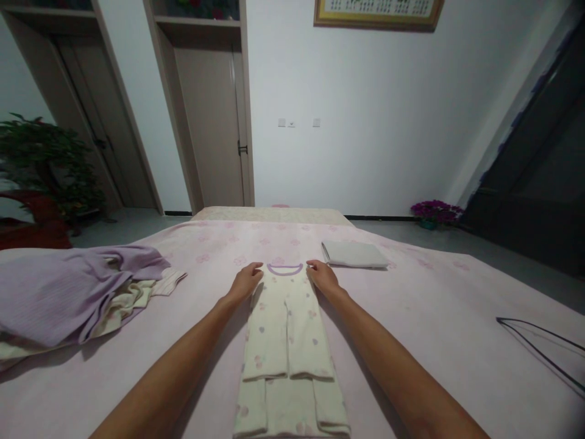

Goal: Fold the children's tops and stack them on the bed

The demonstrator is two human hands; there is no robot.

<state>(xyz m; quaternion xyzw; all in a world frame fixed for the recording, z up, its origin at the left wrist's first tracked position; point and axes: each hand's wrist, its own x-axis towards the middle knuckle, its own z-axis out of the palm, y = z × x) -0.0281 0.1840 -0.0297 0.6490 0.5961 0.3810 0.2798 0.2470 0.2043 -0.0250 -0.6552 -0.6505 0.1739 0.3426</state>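
A small cream top [287,341] with pastel dots and a purple neckline lies flat on the pink bed sheet [411,317], its sleeves folded in over the front. My left hand [245,281] rests on its left shoulder, fingers curled down onto the cloth. At the right shoulder my right hand [322,275] lies the same way, fingers bent onto the fabric edge. Both hands sit at the far end of the garment, on either side of the collar.
A heap of purple and cream clothes [68,292] lies at the left. A folded grey-white cloth [354,255] sits just beyond my right hand. A thin black wire hanger [543,347] lies at the right edge. Doors, a plant and a flower pot stand behind the bed.
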